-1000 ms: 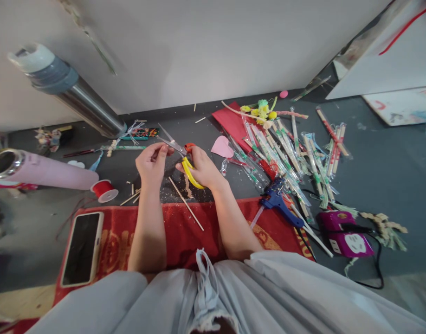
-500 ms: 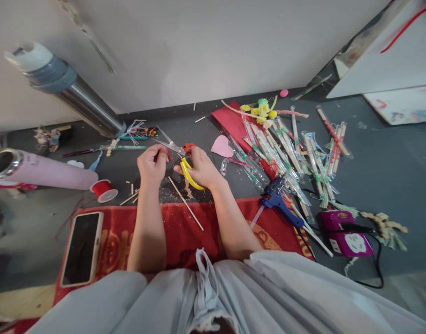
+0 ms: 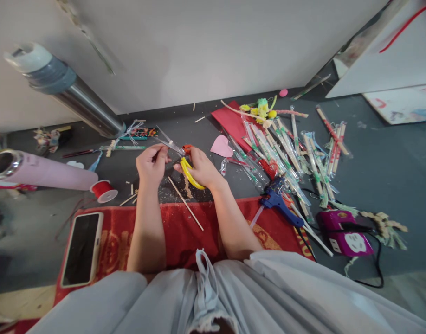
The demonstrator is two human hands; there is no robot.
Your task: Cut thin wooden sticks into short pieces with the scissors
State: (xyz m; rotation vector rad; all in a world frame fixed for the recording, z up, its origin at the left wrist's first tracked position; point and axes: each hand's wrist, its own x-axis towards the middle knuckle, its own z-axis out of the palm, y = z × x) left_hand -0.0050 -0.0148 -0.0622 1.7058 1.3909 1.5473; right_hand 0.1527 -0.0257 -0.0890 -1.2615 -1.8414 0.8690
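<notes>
My right hand is closed around the yellow and orange handles of a pair of scissors. The metal blades point up and left, toward my left hand. My left hand is curled in a pinch right at the blades, and what it pinches is too small to make out. Both hands hover over the dark floor just beyond a red mat. A thin wooden stick lies on the floor and mat under my hands.
A phone lies on the mat's left end. A red thread spool, a pink tube and a metal pipe are at left. At right lie a pink paper heart, several wrapped chopsticks, a blue glue gun and a purple power strip.
The scissor blades have swung slightly lower and closer to my left hand's fingers. Both hands stay in nearly the same spot.
</notes>
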